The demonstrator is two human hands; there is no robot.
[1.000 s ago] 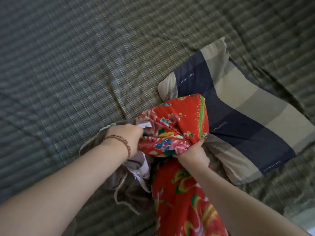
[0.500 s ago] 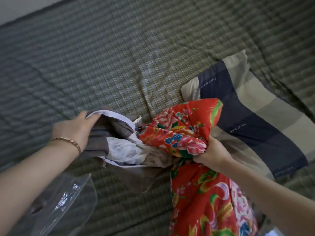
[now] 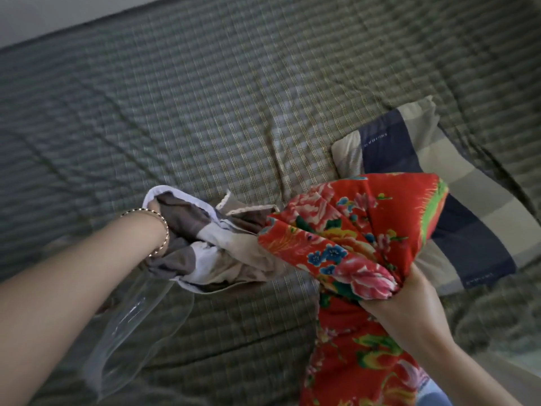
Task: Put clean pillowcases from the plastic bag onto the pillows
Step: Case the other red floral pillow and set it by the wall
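The green-grey checked bed [image 3: 205, 112] carries the navy, beige and grey striped pillow [image 3: 468, 230], which serves as the landmark here. The red flower-printed cloth bundle [image 3: 351, 230] hangs in front of that pillow's near-left corner and covers part of it. The crumpled grey-brown and white pillowcase [image 3: 222, 253] is held up left of the pillow and touches the red cloth. The clear plastic bag [image 3: 140, 326] dangles further left and nearer the person, under the left forearm.

The step in hand looks like pulling the grey pillowcase free of the red cloth. The right hand [image 3: 409, 303], at the pillow's near edge, has its grip clenched round a gathered fold of red cloth. The left hand [image 3: 152, 207], well left of the pillow, is buried in the pillowcase's white-hemmed folds. Its fingers are hidden, so its grip cannot be told.

To do this well, the 2 cloths should be drawn apart steadily away from the pillow, not jerked, since the folds seem tangled. The hem's opening should be found early, because that end must face the pillow. The bag appears to be in the way and would be better dropped left of the pillow.

Counted:
- 1 bed
- 1 striped pillow
- 1 red cloth bundle
- 1 grey and white pillowcase
- 1 plastic bag
- 2 hands
- 1 thin gold bracelet [image 3: 164, 230], on the left wrist
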